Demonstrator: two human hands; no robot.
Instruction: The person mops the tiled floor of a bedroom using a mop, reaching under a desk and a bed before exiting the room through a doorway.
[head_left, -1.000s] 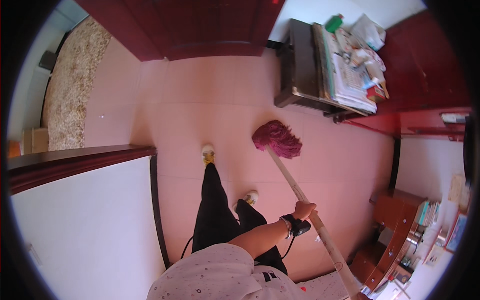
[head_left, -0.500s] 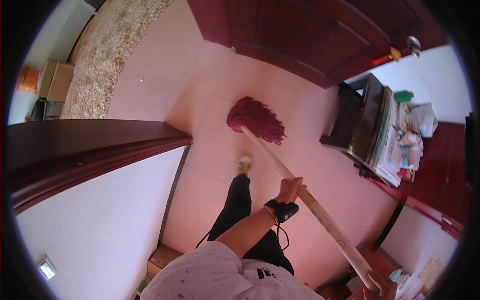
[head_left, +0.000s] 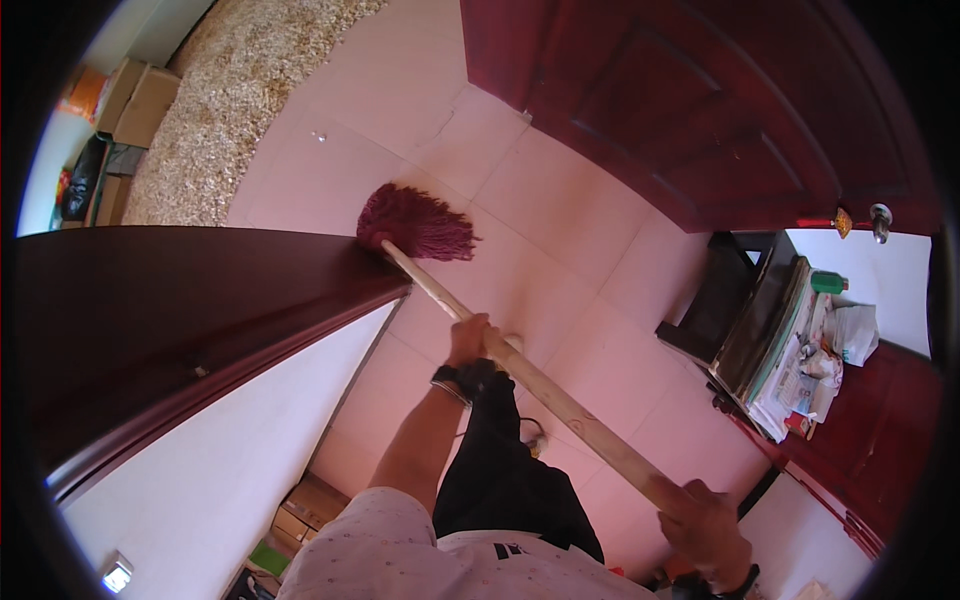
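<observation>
A mop with a long pale wooden handle (head_left: 570, 408) slants across my view from lower right to upper left. Its dark red stringy head (head_left: 425, 222) lies on the pink tiled floor, right against the end of the dark door frame. My left hand (head_left: 470, 341) is wrapped round the middle of the handle, with a black band and device on that wrist. Higher up the handle, near its upper end, my right hand (head_left: 705, 528) grips it too, fingers closed over the wood.
A dark red door (head_left: 720, 110) with a knob stands at the upper right. Below it, a dark stand (head_left: 725, 310) carries papers and a green bottle (head_left: 828, 282). Pale grain-like material (head_left: 235, 110) covers the floor at upper left, beside cardboard boxes (head_left: 145, 105). A white wall (head_left: 220, 460) rises on the left.
The mop head has moved left across the tiles to the door frame. Both hands have shifted left with the handle, my right hand coming further up into view.
</observation>
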